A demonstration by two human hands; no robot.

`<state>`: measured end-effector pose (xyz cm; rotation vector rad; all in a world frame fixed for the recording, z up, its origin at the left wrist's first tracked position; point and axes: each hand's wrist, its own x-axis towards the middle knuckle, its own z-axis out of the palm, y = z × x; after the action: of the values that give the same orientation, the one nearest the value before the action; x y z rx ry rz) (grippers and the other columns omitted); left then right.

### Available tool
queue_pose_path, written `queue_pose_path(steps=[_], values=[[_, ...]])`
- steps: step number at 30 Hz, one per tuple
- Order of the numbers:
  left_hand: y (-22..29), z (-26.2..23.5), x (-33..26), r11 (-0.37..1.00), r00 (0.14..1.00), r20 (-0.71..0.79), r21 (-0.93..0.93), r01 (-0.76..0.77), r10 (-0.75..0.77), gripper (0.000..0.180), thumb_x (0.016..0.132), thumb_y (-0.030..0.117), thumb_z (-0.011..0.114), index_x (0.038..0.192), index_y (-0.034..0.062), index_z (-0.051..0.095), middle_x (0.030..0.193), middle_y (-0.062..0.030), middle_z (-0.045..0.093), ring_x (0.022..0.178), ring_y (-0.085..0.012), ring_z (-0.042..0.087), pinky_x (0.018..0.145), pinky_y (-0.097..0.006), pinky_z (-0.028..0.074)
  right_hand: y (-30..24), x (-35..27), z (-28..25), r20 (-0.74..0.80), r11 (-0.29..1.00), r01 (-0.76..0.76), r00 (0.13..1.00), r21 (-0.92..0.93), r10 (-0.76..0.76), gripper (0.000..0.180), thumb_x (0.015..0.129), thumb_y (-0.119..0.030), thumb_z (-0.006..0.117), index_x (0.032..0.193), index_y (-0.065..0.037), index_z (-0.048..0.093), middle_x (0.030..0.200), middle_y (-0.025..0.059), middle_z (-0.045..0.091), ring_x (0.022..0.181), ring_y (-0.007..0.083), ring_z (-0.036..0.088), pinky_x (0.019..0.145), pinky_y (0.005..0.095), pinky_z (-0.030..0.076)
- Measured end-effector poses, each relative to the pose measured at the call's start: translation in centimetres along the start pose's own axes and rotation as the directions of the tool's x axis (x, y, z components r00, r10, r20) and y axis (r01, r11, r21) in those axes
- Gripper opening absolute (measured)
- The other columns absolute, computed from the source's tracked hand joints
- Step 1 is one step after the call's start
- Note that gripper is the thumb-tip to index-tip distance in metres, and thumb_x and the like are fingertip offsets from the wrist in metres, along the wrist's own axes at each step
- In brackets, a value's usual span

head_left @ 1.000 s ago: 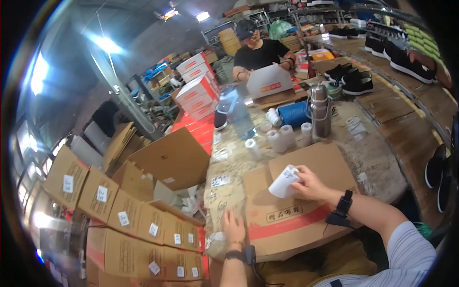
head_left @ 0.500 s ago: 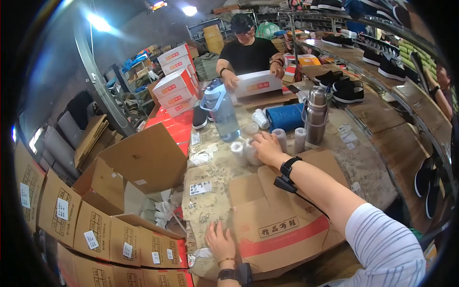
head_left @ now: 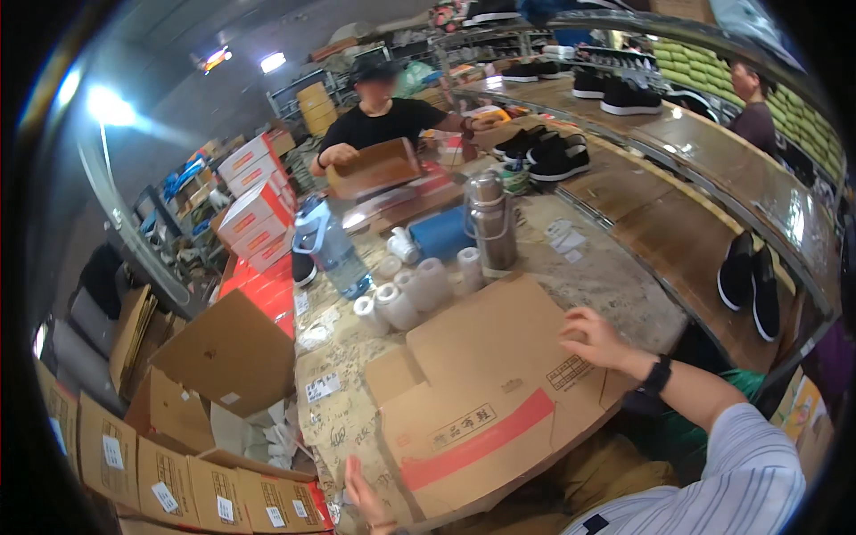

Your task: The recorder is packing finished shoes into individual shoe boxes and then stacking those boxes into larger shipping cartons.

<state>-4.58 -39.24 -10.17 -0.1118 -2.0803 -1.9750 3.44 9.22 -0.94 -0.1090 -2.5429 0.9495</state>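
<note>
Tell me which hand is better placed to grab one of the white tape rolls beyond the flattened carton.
Probably the right hand: it rests on the flattened carton by its far edge, nearer the tape rolls. The left hand sits at the near edge.

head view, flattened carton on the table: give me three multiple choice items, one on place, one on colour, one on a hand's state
1. Where is the right hand?
A. on the flattened carton's right edge
B. on the steel flask
C. in the air

2. What colour is the carton's broad stripe?
A. blue
B. red
C. green

3. How is the left hand?
A. fisted round tape
B. holding a bottle
C. open, at the carton's near left corner

Answers: A, its fingers rest on that edge; B, the band is red; C, its fingers are spread and hold nothing.
</note>
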Motion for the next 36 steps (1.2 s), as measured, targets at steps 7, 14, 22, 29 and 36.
queue_pose_path(steps=[7, 14, 22, 29, 36], values=[[9.6, 6.1, -9.8, 0.900, 0.968, 0.167, 0.424, 0.101, -0.187, 0.067, 0.092, 0.029, 0.055, 0.140, -0.0069, 0.026, 0.125, -0.0180, 0.052, 0.115, -0.0239, 0.050, 0.098, -0.036, 0.038, 0.4, -10.4, 0.5, 0.047, 0.975, 0.007, 0.999, -0.223, 0.004, 0.064, 0.067, -0.047, 0.076, 0.118, -0.010, 0.062, 0.135, 0.0303, 0.038, 0.124, 0.0397, 0.043, 0.101, 0.0431, 0.037], [14.6, 4.8, -8.1, 0.957, 0.987, 0.156, 0.291, -0.004, -0.044, 0.065, 0.089, 0.032, 0.058, 0.136, -0.0051, 0.031, 0.122, -0.0254, 0.052, 0.110, -0.0346, 0.053, 0.101, -0.041, 0.037, 1.7, -9.3, -1.5, 0.261, 0.964, -0.256, 0.938, 0.075, 0.229, 0.086, 0.063, -0.057, 0.076, 0.131, -0.011, 0.051, 0.143, 0.0357, 0.019, 0.133, 0.0483, 0.022, 0.107, 0.0463, 0.027], [21.8, 10.9, -5.5, 0.816, 0.818, 0.116, 0.073, -0.573, 0.563, 0.065, 0.088, 0.036, 0.059, 0.132, -0.0037, 0.034, 0.119, -0.0251, 0.053, 0.110, -0.0351, 0.053, 0.099, -0.042, 0.038, -2.3, -8.3, -4.6, 0.298, 0.984, -0.157, 0.946, 0.087, 0.125, 0.086, 0.070, -0.038, 0.072, 0.144, -0.022, 0.030, 0.146, 0.0316, 0.013, 0.138, 0.0438, 0.008, 0.109, 0.0477, 0.025], [24.3, 15.8, -4.5, 0.647, 0.636, 0.117, -0.158, -0.746, 0.763, 0.066, 0.086, 0.040, 0.061, 0.129, -0.0025, 0.036, 0.116, -0.0248, 0.054, 0.110, -0.0355, 0.052, 0.097, -0.043, 0.040, -5.8, -7.5, -10.5, 0.433, 0.508, -0.447, 0.888, 0.736, 0.154, 0.092, 0.074, -0.045, 0.070, 0.146, -0.014, 0.021, 0.148, 0.0257, 0.018, 0.135, 0.0361, 0.027, 0.107, 0.0405, 0.030], [24.7, 16.2, -3.7, 0.538, 0.534, 0.111, -0.325, -0.777, 0.838, 0.066, 0.084, 0.044, 0.062, 0.126, -0.0013, 0.038, 0.113, -0.0245, 0.055, 0.109, -0.0359, 0.052, 0.095, -0.043, 0.042, -4.3, -7.2, -8.2, 0.526, 0.631, -0.455, 0.846, 0.628, 0.087, 0.085, 0.074, -0.014, 0.061, 0.147, -0.013, 0.019, 0.127, 0.0128, 0.046, 0.108, 0.0204, 0.051, 0.078, 0.0312, 0.050]])
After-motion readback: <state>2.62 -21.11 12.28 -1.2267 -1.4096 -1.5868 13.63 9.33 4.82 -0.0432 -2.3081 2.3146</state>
